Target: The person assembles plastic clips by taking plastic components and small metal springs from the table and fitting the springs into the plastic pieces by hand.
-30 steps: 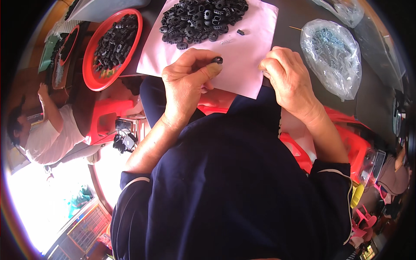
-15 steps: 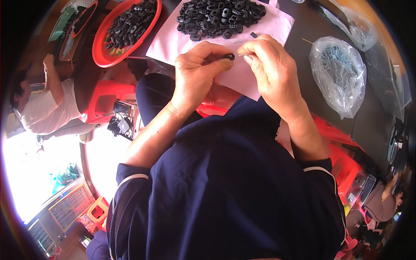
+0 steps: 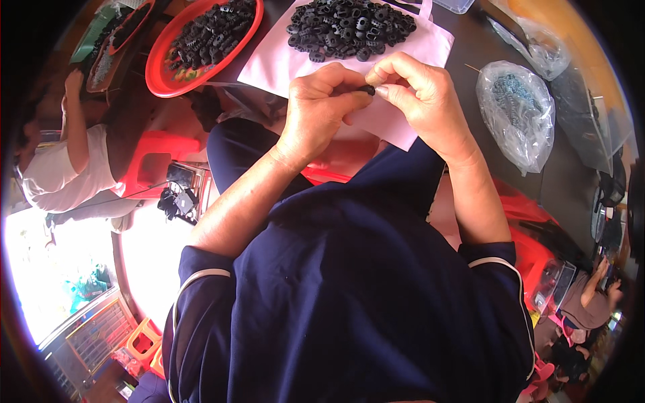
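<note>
My left hand (image 3: 321, 101) pinches a small black cord lock piece (image 3: 369, 89) between thumb and forefinger. My right hand (image 3: 430, 101) has its thumb and fingertips closed right at the free end of that piece. Whatever the right fingertips hold is too small and hidden to make out. Both hands are over a pale pink cloth bag (image 3: 265, 70). Just beyond them, a heap of black cord lock pieces (image 3: 349, 28) lies on the cloth.
A red oval tray (image 3: 153, 72) of black parts stands at the far left. On the dark table (image 3: 463, 87) to the right lies a clear plastic bag (image 3: 521, 134) with small bluish metal-looking parts. A co-worker (image 3: 74, 158) sits at the left, near a red stool (image 3: 151, 164).
The right fingertips have moved in from a gap to meet the black piece. Before, a tiny coil-like bit showed near them. The view has shifted slightly.
</note>
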A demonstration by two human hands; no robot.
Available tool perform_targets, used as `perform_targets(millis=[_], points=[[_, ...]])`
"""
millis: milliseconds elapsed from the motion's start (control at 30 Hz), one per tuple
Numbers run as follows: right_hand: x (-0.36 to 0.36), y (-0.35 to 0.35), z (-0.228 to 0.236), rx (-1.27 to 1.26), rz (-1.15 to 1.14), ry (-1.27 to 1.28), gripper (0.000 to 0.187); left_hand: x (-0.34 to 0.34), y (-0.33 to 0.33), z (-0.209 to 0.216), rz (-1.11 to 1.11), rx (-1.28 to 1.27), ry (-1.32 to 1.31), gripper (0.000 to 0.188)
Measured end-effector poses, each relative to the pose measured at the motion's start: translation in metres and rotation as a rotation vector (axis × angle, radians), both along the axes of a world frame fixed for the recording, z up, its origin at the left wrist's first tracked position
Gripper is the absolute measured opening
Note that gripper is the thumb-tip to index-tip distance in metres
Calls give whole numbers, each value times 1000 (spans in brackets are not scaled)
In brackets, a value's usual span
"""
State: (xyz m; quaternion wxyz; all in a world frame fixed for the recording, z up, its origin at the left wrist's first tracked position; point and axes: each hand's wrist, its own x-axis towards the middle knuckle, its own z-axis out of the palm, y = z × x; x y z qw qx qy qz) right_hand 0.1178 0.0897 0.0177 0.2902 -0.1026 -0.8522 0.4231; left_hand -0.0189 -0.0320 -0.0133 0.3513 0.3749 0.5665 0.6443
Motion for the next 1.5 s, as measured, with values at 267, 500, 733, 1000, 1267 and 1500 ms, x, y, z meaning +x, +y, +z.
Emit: perform_targets(millis=[267, 500, 733, 1000, 1267, 1500], points=[[-10, -2, -5, -398, -11, -78, 13, -4, -3, -1, -38, -32, 10, 13], [-5, 1, -9, -342, -193, -59, 6, -5, -2, -1, -63, -16, -49, 13], [-5, 43, -12, 415, -532, -339, 15, -5, 0, -1, -35, -23, -33, 14], [-11, 52, -26, 653, -461, -320, 11, -4, -2, 1, -37, -35, -44, 14], [-6, 6, 7, -153, -293, -26, 7, -11, -4, 9, 45, 73, -398, 13], [-41, -80, -8, -841, -106, 191, 7, -17, 6, 27, 193, 251, -505, 11]])
